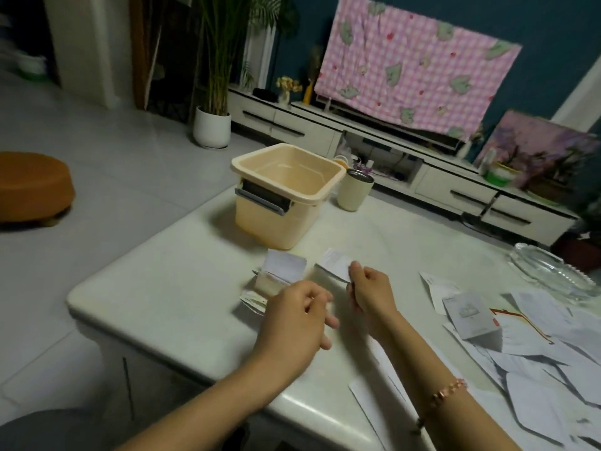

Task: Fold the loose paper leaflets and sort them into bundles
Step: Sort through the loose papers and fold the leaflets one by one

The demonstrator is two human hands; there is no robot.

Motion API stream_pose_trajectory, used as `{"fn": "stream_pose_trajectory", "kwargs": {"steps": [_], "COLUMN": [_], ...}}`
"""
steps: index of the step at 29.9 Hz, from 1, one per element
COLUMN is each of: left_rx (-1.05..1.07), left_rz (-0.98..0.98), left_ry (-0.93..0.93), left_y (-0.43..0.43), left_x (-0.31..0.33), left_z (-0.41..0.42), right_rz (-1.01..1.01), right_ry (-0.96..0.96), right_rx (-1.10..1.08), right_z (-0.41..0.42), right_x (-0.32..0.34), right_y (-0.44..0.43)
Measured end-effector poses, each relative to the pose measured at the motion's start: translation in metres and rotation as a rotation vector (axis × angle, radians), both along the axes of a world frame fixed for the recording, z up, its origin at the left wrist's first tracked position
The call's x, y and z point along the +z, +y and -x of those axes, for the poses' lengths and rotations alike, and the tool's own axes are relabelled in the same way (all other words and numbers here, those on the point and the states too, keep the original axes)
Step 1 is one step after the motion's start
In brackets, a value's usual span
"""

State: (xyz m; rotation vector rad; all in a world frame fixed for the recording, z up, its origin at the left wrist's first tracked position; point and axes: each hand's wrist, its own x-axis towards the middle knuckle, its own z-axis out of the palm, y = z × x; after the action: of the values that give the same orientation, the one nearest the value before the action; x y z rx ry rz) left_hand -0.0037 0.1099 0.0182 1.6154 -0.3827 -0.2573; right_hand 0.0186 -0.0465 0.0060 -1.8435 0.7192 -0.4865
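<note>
Leaflet folded, bundle next

Loose leaflets (pixel 536 349) lie spread at the near right of the table (pixel 162 288). Left hand (pixel 292 317) hovers, fingers loosely curled, holding nothing. Right hand (pixel 370 289) pinches 1 folded leaflet (pixel 335 265). Best set it squarely on the bundle (pixel 283 271) just left, edges aligned, crease pressed flat. Bin (pixel 286 193) stands beyond.
</note>
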Motion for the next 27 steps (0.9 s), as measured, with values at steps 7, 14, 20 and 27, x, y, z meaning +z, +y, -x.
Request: {"fn": "stream_pose_trajectory", "kwargs": {"steps": [7,14,20,27], "left_rx": [-0.074,-0.074,-0.022,-0.012], "left_rz": [-0.126,-0.203,-0.21,-0.238], "left_ry": [-0.075,-0.124,-0.076,-0.081], "left_y": [-0.038,-0.053,-0.071,-0.087], "left_x": [-0.002,-0.011,-0.017,-0.024], "left_z": [0.014,0.015,0.003,0.003], "right_rz": [0.094,0.145,0.342,0.928], "right_ry": [0.283,0.243,0.379,0.597], "right_rx": [0.051,0.154,0.31,0.4], "right_z": [-0.038,0.044,0.122,0.14], "right_x": [0.005,0.047,0.022,-0.003], "right_y": [-0.027,-0.05,-0.051,-0.037]}}
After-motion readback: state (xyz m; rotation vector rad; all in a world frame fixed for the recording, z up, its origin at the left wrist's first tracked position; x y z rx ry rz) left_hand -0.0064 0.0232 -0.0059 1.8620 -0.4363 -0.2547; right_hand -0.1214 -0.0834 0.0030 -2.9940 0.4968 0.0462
